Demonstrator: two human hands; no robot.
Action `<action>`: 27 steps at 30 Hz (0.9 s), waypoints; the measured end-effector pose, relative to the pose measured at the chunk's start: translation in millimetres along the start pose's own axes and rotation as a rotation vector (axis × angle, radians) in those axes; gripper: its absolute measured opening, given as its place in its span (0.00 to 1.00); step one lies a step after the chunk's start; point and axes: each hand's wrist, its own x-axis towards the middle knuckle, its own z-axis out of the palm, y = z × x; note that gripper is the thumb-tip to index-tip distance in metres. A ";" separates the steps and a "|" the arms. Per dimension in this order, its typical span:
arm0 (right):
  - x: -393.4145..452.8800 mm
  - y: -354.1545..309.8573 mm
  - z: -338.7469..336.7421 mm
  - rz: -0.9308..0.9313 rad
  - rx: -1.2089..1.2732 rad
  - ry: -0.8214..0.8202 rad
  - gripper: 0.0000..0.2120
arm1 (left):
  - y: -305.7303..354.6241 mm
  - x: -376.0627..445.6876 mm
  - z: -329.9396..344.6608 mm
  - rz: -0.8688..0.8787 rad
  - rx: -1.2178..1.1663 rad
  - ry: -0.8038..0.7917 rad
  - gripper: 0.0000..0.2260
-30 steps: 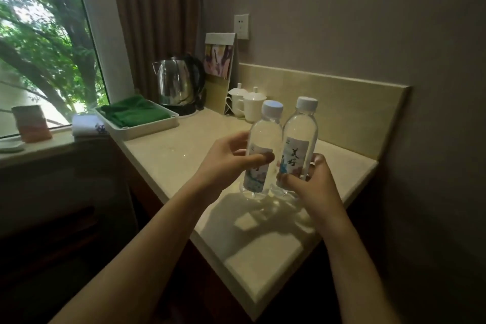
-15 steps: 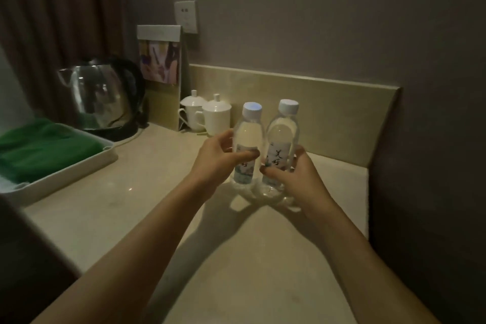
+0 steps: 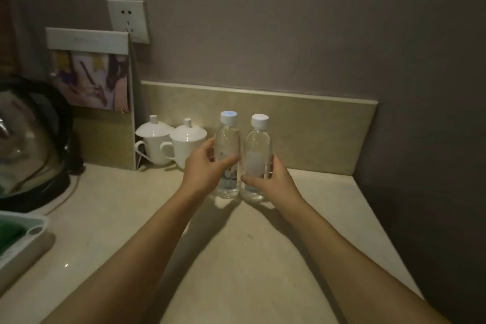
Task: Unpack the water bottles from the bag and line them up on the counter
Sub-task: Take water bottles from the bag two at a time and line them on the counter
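Note:
Two clear water bottles with white caps stand upright side by side on the beige counter point(image 3: 236, 258), near the backsplash. My left hand point(image 3: 203, 169) grips the left bottle point(image 3: 228, 139) around its middle, thumb across the label. My right hand point(image 3: 272, 181) grips the right bottle point(image 3: 257, 150) low on its body, thumb in front. The two bottles almost touch. No bag is in view.
Two white lidded cups point(image 3: 168, 143) stand just left of the bottles. Further left are an upright card stand point(image 3: 102, 102), a steel kettle point(image 3: 29, 144) on its base, and a tray corner point(image 3: 23, 231) with green cloth. A wall point(image 3: 420, 166) bounds the counter's right end.
Both hands have carried the bottles further back toward the backsplash, next to the cups. The view has swung right and closer, so the window is out of sight.

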 end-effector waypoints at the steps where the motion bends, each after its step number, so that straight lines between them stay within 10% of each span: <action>1: 5.1 -0.9 3.6 -0.001 -0.008 0.003 0.29 | -1.8 4.7 -2.4 0.004 0.008 -0.003 0.24; 18: 22.4 5.0 29.6 0.023 -0.502 0.224 0.29 | -21.1 20.6 -12.3 0.166 1.139 -0.048 0.23; 27: 40.6 8.5 43.9 0.018 -0.603 0.291 0.23 | -31.6 37.1 -4.3 0.092 1.114 -0.060 0.22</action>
